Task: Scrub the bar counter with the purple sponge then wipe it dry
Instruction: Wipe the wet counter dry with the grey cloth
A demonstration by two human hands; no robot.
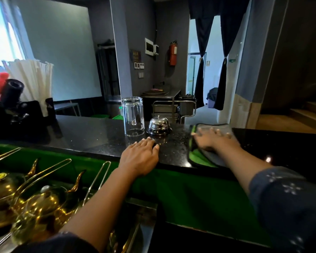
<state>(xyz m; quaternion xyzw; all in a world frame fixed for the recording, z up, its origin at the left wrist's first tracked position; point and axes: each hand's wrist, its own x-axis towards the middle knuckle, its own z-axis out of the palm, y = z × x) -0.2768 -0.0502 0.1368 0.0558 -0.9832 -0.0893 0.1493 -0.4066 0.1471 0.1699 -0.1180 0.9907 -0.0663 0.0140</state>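
Note:
The black speckled bar counter (98,136) runs across the middle of the view. My right hand (212,139) presses flat, fingers spread, on a grey cloth with a green underside (201,157) lying on the counter at the right. My left hand (140,154) rests flat on the counter's near edge, fingers straight, holding nothing. No purple sponge is visible.
An upturned glass mug (133,115) and a chrome service bell (159,125) stand just beyond my left hand. A black caddy with white straws (29,83) sits at the far left. Golden teapots (26,201) crowd the lower shelf at bottom left, below a green ledge (190,194).

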